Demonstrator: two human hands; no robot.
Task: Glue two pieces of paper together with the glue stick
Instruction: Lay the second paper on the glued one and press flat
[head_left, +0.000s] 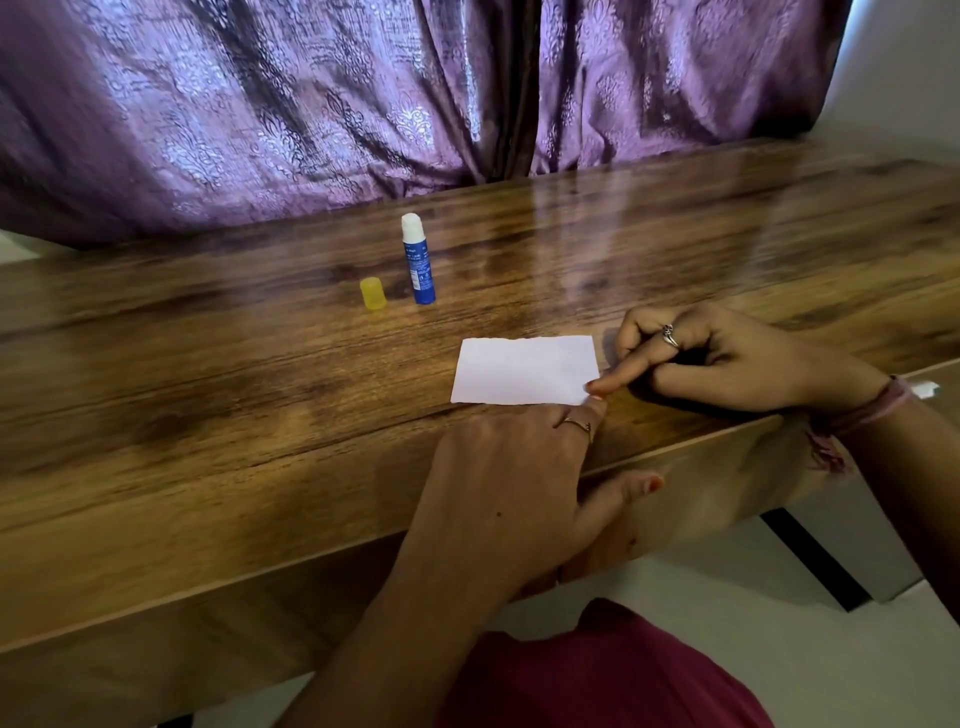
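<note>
Writing: the glue stick (418, 260) has a blue label with small white print, too small and blurred to read; no brand can be made out.
Glue stick: stands upright on the table (208, 364), uncapped, white glue tip showing at the top, well beyond the paper.
Cap (373, 294): yellow, translucent, standing just left of the stick, apart from it.
Paper (524, 370): a white rectangle lying flat on the table near its front edge. Only one face shows; whether a second sheet lies under it cannot be told. No writing visible on it.
Left hand (511, 483): lies palm down on the table at the paper's near edge, forefinger reaching to the paper's near right corner, thumb hanging over the table's front edge. It grips nothing. A thin ring sits on one finger.
Right hand (727, 364): loosely curled, one finger stretched out with its tip pressing the paper's near right corner, just beside the left forefinger. It holds nothing. It wears a ring and thread bands at the wrist.
Hidden: the inside of the right hand's curl is in shadow; the right forearm is cut off by the frame edge.
Background: a purple patterned curtain (311, 104) hangs behind the table, blurred.
Cut off: the table runs out of view on both sides.
</note>
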